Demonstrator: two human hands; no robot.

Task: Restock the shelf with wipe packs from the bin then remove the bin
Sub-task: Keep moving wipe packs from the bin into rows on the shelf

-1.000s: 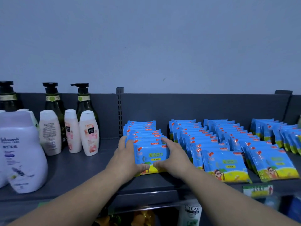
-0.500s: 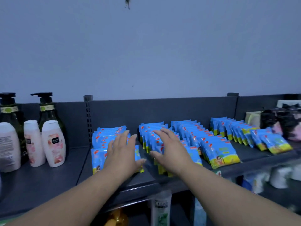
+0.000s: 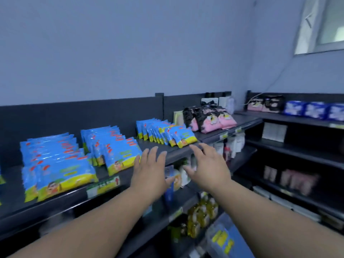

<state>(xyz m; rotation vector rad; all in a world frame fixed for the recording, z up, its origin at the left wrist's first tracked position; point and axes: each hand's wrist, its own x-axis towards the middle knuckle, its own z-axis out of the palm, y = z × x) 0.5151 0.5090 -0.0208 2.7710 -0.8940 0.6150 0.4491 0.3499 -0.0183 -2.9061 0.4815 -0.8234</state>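
Left hand [image 3: 149, 170]: grip slack, fingers straight and spread, holding nothing; hangs in front of the shelf edge.
Right hand [image 3: 208, 168]: grip likewise open and empty; just right of the left hand, not touching it.
Wipe packs [image 3: 61, 164]: blue and yellow, in leaning rows on the top shelf [image 3: 163, 148]. One row sits just left of the left hand, another beyond the right fingertips.
Bin [image 3: 229, 237]: probably the smeared blue shape with yellow patches at lower right. It is cut by the frame edge and too blurred to be sure.
Bearing: if that is the bin, it lies below and right of both hands, well under the top shelf.
Nearer hand: the right.
Long axis: cannot tell.
Next move, judged: both hands drop down and right, the right leading.
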